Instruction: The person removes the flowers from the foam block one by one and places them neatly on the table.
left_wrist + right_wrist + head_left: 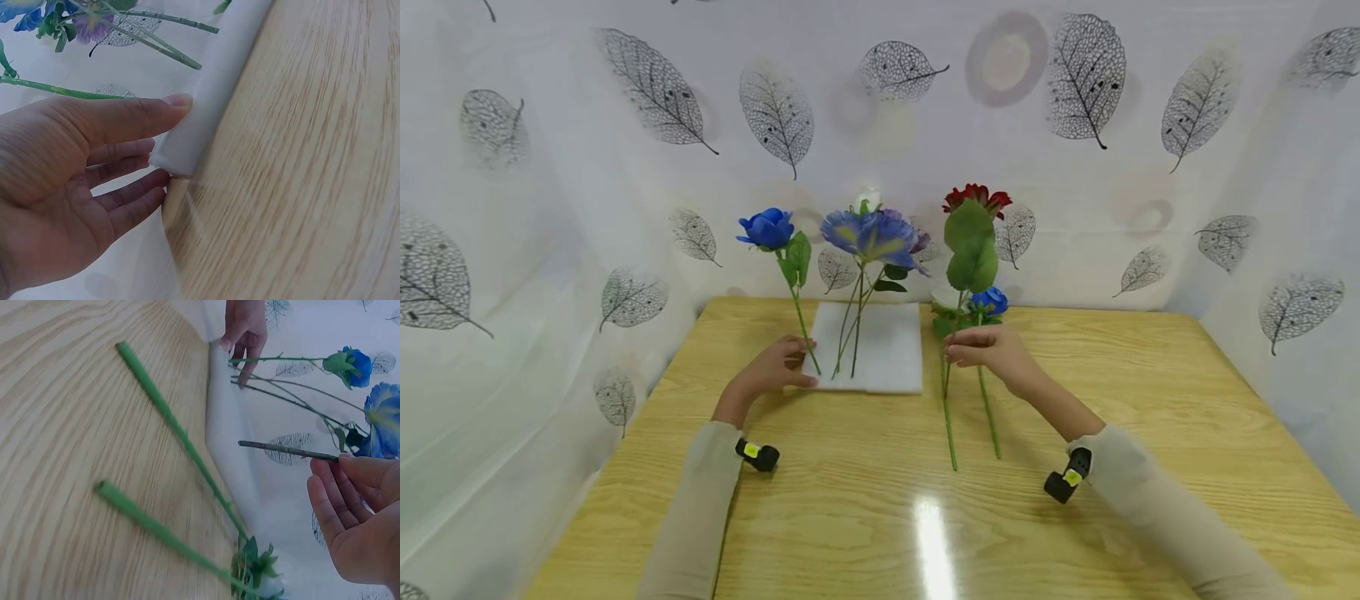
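A red flower with broad green leaves (972, 254) is pinched by the right hand (1000, 357) above the wooden table (842, 483). A flat white foam block (891, 350), bearing an upright blue rose (767, 227) and yellow-streaked blue flower (871, 237), is gripped at one corner by the left hand (771, 367).

Glare on tabletop (820, 517), dimmer wrist views, seemingly soft

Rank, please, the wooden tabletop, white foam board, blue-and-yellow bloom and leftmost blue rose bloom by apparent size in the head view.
Wooden tabletop
White foam board
Blue-and-yellow bloom
Leftmost blue rose bloom
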Available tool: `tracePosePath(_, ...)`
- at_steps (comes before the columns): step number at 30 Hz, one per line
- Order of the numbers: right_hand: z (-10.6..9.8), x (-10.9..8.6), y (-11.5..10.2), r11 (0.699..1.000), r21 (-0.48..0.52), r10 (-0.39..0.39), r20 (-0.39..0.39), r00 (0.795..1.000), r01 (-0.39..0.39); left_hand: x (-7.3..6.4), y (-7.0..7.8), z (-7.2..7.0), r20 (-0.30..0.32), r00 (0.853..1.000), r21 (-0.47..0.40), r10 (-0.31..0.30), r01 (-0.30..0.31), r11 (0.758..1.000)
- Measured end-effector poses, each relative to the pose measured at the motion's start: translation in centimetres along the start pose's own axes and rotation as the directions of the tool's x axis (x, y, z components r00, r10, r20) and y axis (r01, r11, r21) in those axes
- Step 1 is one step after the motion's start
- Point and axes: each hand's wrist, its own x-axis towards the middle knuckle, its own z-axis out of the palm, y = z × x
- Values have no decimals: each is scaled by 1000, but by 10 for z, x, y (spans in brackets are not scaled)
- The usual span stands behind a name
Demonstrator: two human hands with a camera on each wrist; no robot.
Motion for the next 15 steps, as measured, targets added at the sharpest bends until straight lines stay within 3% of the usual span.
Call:
tracePosePath(10,-38,-25,12,995,-33,92,-17,996,-93,1,-1,0,10,1000,-21,-24,24,999)
tracePosePath(15,-54,-39,21,989,-55,133,-30,991,-134,1,-1,0,11,1000,-7,-3,3,1000)
